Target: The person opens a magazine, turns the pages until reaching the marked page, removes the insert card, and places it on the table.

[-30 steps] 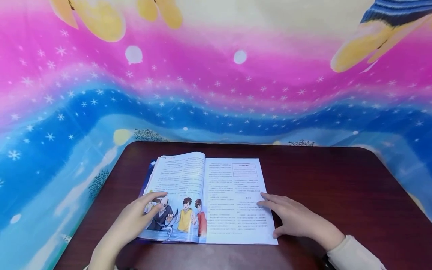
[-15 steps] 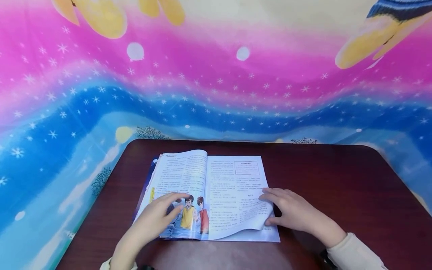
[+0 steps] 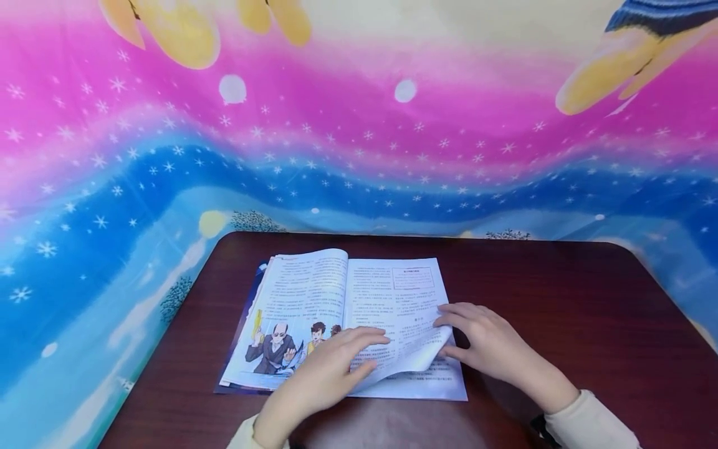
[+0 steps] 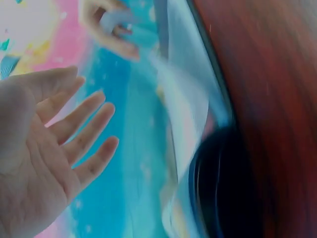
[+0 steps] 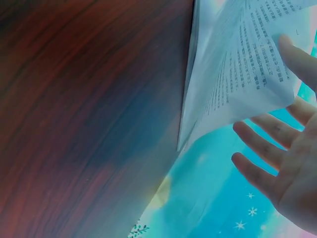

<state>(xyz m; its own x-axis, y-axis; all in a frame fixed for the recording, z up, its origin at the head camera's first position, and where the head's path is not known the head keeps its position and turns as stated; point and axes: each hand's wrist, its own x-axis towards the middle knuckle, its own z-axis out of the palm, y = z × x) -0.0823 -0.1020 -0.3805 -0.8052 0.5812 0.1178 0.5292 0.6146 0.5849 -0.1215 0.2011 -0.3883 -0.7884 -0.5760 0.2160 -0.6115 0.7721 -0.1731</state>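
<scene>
A magazine (image 3: 303,287) lies spread on the table, printed text on both sides and a cartoon of several figures at the lower left. My right hand (image 3: 488,340) is at its right edge and pinches a page (image 5: 257,74) between thumb and fingers. That page's lower corner is lifted and curls up, showing the sheet beneath. Over the lower middle of the magazine is my left hand (image 3: 336,365), fingers extended and holding nothing. It covers part of the cartoon. In the left wrist view the left hand (image 4: 59,144) shows its palm with the fingers spread.
The dark reddish-brown table (image 3: 550,287) extends to the right of the magazine. Behind it hangs a bright cloth backdrop (image 3: 348,137) in pink and blue with snowflakes. A dark cover edge (image 3: 238,343) sticks out at the magazine's left.
My left hand has moved right, from the cartoon at the left page to the magazine's lower middle. My right hand has taken the right page's edge and lifted its lower corner.
</scene>
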